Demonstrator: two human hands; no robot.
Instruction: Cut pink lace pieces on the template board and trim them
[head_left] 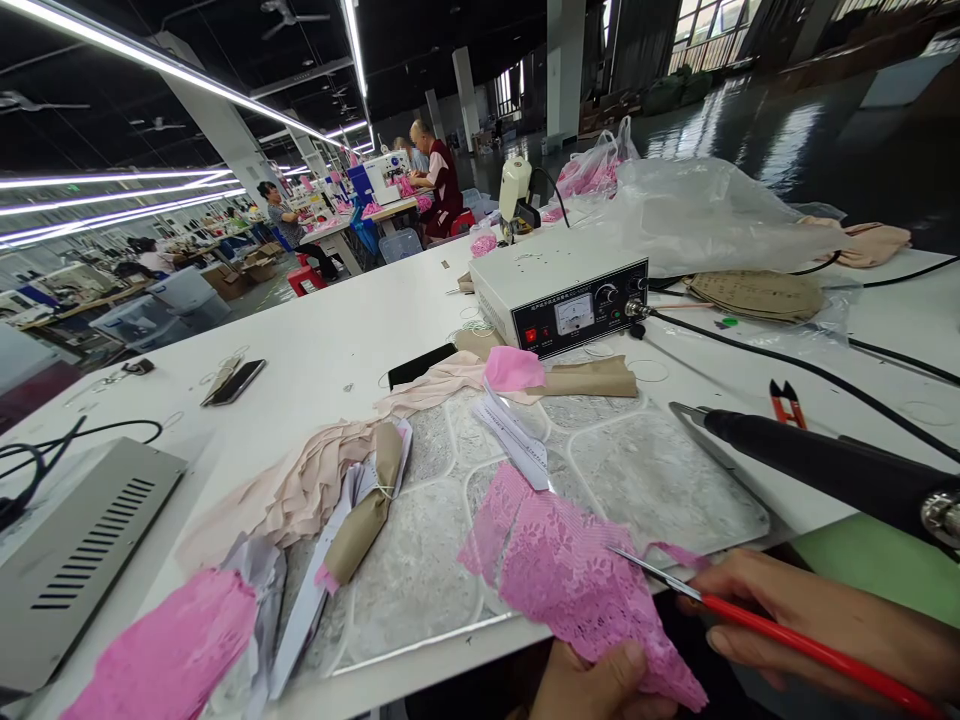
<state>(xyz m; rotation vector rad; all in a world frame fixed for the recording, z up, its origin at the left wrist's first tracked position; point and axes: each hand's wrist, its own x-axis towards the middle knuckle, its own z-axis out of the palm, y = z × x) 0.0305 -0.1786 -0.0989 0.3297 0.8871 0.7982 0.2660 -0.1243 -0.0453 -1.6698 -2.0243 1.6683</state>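
My left hand is closed on the lower edge of a pink lace piece, thumb on top, at the table's front edge. The lace spreads over a grey marbled board. In my right hand is a slim pointed tool with a red handle, its metal tip resting over the lace's right side. Whether it is tweezers or scissors I cannot tell. A narrow pink strip runs from the lace toward my right fingers. A folded white paper strip with print lies just above the lace.
Left lie beige fabric pieces, a tied brown bundle and more pink lace. A control box stands behind the board. A black cabled handpiece juts in from the right, near red snips. People sew in the background.
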